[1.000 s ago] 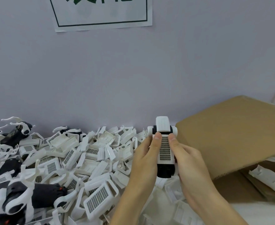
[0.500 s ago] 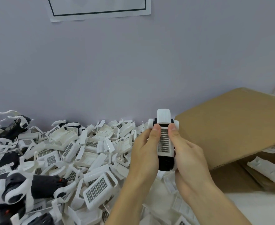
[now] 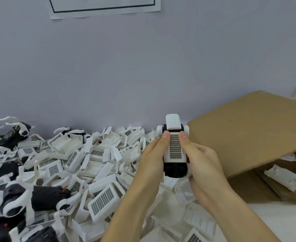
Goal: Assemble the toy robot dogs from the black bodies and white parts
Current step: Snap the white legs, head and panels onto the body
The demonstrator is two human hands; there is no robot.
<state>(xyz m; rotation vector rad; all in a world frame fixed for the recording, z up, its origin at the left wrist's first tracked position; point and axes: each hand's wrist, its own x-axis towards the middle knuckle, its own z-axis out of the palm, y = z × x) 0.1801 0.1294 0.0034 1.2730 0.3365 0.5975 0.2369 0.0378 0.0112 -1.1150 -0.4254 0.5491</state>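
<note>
Both hands hold one toy dog body above the pile of white parts, just in front of the wall and beside the cardboard box. I see the left hand wrapped on the body's left flank and the right hand on its right flank, each grip closed around the body, with both thumbs pressing the top edge of the white grille cover that sits on the back. The black rear end shows below the cover; a white block stands up at the far end between two round white caps. I judge the step in hand to be seating that cover. The main risk is an uneven press: with both thumbs at the far edge only, the near edge could stay unlatched or the cover could tilt. I cannot tell whether the clips have engaged, as the hands hide the sides. A second risk is a slip: the body is held in the air over loose parts, and a drop would land it among near-identical pieces. Several partly built dogs lie at the left on the surface, well apart from the hands.
</note>
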